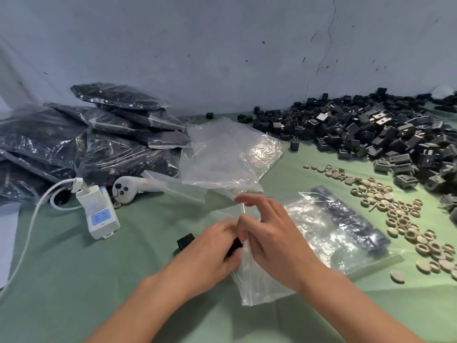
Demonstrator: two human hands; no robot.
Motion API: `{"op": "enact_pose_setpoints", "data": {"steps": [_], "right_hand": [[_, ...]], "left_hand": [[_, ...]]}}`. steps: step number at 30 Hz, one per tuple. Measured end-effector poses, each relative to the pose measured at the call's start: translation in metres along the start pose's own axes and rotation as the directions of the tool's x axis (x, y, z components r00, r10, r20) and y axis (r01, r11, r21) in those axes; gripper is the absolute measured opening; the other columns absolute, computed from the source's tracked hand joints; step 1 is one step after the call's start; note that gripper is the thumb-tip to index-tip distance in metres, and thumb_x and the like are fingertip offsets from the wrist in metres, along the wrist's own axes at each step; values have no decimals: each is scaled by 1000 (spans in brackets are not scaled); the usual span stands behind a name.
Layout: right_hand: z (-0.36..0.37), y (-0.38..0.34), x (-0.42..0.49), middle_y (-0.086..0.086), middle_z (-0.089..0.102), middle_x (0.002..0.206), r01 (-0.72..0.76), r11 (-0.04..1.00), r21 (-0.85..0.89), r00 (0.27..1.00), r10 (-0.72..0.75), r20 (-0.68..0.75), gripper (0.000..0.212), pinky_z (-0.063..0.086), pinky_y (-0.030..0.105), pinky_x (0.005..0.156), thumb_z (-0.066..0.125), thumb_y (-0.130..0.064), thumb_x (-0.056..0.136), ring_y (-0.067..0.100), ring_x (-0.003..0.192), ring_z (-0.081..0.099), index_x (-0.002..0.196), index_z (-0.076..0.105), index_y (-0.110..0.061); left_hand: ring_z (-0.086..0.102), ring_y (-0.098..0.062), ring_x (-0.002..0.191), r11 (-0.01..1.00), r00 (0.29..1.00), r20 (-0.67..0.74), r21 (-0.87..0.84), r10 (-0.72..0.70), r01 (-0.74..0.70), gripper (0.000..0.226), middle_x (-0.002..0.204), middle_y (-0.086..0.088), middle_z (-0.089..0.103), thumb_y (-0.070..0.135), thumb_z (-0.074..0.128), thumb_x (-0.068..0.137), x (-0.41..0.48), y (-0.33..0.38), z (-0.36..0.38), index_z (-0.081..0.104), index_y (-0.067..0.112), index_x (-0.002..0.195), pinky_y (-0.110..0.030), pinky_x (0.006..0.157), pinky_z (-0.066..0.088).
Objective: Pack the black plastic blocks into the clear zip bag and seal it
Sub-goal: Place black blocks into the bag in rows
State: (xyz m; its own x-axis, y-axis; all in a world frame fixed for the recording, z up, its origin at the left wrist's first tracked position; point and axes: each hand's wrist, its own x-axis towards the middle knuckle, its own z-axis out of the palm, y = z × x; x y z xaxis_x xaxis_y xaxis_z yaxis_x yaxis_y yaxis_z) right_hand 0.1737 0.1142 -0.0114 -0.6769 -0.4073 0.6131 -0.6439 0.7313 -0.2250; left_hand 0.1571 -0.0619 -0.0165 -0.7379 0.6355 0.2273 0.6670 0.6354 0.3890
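Your left hand (212, 246) has its fingers curled round a black block (235, 243) and presses it at the mouth of the zip bag (316, 243). The bag lies flat on the green cloth (99, 280) and runs from your hands out toward three o'clock. Your right hand (272, 236) pinches the bag's lip between thumb and fingers, with the forefinger lifted free. A row of blocks (351, 221) already sits at the bag's far end, toward two o'clock.

Expect the blocks to be light, hard and smooth-sided. They probably won't crush, but they may slip from a loose pinch, so hold each across two opposite flat faces. The bag is the awkward part: thin, limp, slick film that folds on itself and gives no support. Take it by the stiffer zip strip at the mouth, not by the wall, and keep the lip lifted so the block's corners don't snag.

A spare block (186, 241) lies just beside your left hand at nine o'clock. The heap of loose blocks (371, 134) is well apart at one o'clock.

Much is hidden. Your hands cover the bag's mouth, so you cannot tell how wide it gapes or whether the block is past the zip. Your left palm may hold more than one block, since only one dark edge shows. Glare on the film blurs the count of blocks inside.
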Motion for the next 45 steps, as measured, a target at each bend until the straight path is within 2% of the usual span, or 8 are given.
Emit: {"op": "enact_pose_setpoints", "data": {"steps": [11, 21, 25, 28, 32, 37, 42, 45], "right_hand": [[-2, 12, -2, 6, 53, 134, -44, 999, 7, 997, 44, -67, 16, 46, 40, 87, 47, -4, 86, 25, 114, 55, 84, 52, -20], [-3, 14, -4, 6, 53, 133, -56, 998, -12, 997, 56, -49, 19, 46, 40, 86, 52, -1, 82, 24, 112, 55, 84, 52, -20], [-5, 14, -2, 8, 55, 131, -79, 997, -20, 994, 77, -72, 19, 47, 41, 86, 54, 0, 83, 27, 111, 56, 83, 54, -18], [-5, 12, -2, 8, 55, 131, -79, 997, -26, 995, 77, -59, 23, 48, 42, 86, 59, 4, 81, 27, 111, 57, 82, 54, -18], [-5, 11, -1, 7, 54, 133, -65, 998, -25, 997, 64, -45, 29, 47, 41, 88, 60, 6, 80, 26, 113, 55, 83, 50, -21], [-7, 12, -2, 8, 54, 133, -64, 997, -32, 997, 63, -46, 29, 45, 39, 88, 60, 7, 79, 27, 113, 56, 83, 50, -20], [-8, 10, -1, 8, 55, 132, -77, 996, -33, 996, 76, -48, 29, 46, 40, 88, 61, 8, 78, 27, 112, 56, 82, 52, -19], [-6, 6, -1, 9, 55, 132, -67, 997, -32, 996, 65, -58, 21, 47, 41, 88, 55, 3, 81, 26, 113, 55, 82, 54, -17]], "left_hand": [[39, -17, 116, 972, 984, 76, 181, -163, 147, 50, 119, 3, 43, 40, 47, 96, -2, -2, 6, 37, 26, 144, -33, 104, 33], [54, 11, 94, 935, 970, 36, -258, -241, 242, 33, 108, 18, 57, 25, 61, 88, -9, -16, -22, 61, 33, 121, -5, 81, 38], [59, 13, 83, 843, 858, -172, -356, -484, 404, 34, 105, 19, 66, 17, 61, 89, -15, -42, -52, 64, 34, 119, -8, 79, 42], [63, -8, 95, 775, 756, -238, -380, -609, 505, 41, 111, 8, 66, 17, 58, 93, -20, -59, -60, 57, 32, 131, -18, 84, 47], [57, 4, 69, 719, 678, -292, -469, -675, 513, 17, 94, 13, 64, 22, 55, 96, -24, -75, -60, 64, 33, 107, -9, 59, 41], [58, -11, 80, 621, 609, -253, -582, -752, 525, 12, 93, 6, 69, 23, 56, 95, -24, -82, -64, 67, 27, 98, -31, 79, 48], [65, 4, 87, 687, 774, -191, -616, -604, 384, 23, 99, 10, 72, 15, 66, 94, -24, -55, -67, 64, 27, 113, -11, 78, 51], [68, -6, 100, 677, 909, -25, -676, -416, 291, 29, 105, 7, 74, 13, 74, 88, -21, -27, -48, 62, 22, 113, -16, 88, 51]]}}
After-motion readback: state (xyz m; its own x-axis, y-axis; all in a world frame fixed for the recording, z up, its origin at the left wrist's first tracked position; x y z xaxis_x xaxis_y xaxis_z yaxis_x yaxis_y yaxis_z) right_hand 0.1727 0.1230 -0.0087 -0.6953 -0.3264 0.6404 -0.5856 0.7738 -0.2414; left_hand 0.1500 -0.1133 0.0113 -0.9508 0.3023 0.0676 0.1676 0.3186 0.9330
